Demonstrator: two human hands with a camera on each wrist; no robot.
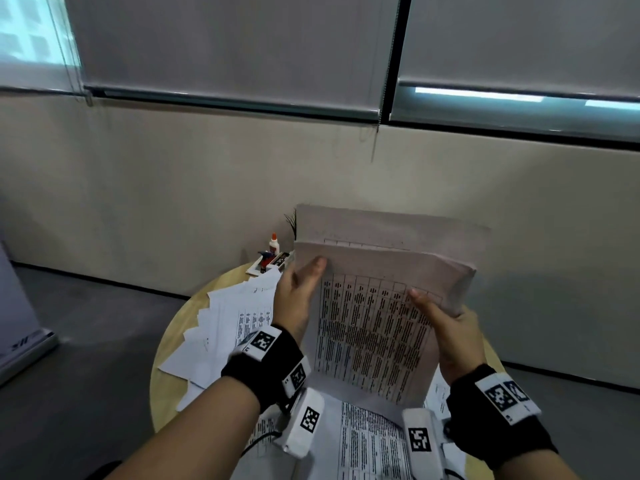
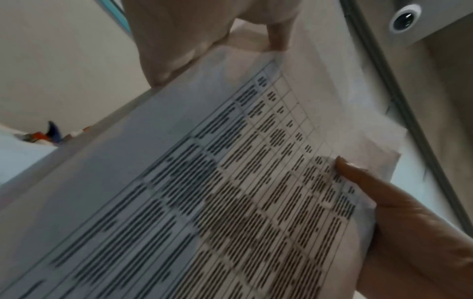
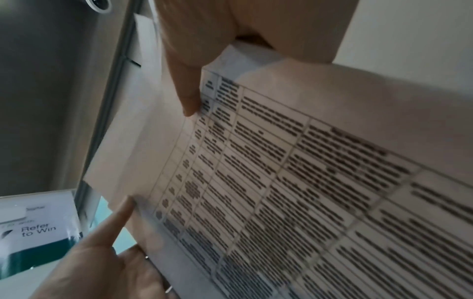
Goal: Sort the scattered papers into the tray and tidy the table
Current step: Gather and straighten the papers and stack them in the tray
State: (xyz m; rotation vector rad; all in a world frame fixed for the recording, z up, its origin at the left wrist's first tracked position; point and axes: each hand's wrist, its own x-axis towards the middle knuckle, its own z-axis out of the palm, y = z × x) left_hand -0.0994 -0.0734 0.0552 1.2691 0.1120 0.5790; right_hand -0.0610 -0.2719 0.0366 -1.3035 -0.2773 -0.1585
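Observation:
I hold a stack of printed table sheets [image 1: 374,323] upright above the round wooden table [image 1: 173,382]. My left hand [image 1: 301,282] grips its left edge, thumb on the front sheet. At the right edge, my right hand [image 1: 440,317] grips the same way. The left wrist view shows the sheets [image 2: 230,182] with the right hand [image 2: 409,222] at their far edge. From the right wrist, the sheets [image 3: 307,182] fill the view, with the left hand [image 3: 107,252] opposite. More loose papers [image 1: 228,320] lie fanned across the table's left side, and others [image 1: 363,441] lie below my wrists.
At the table's back edge stand a white glue bottle [image 1: 274,244] and a small white holder [image 1: 265,266] with pens and a dark item. A beige wall runs close behind. A banner stand [image 1: 24,341] is on the grey floor at left.

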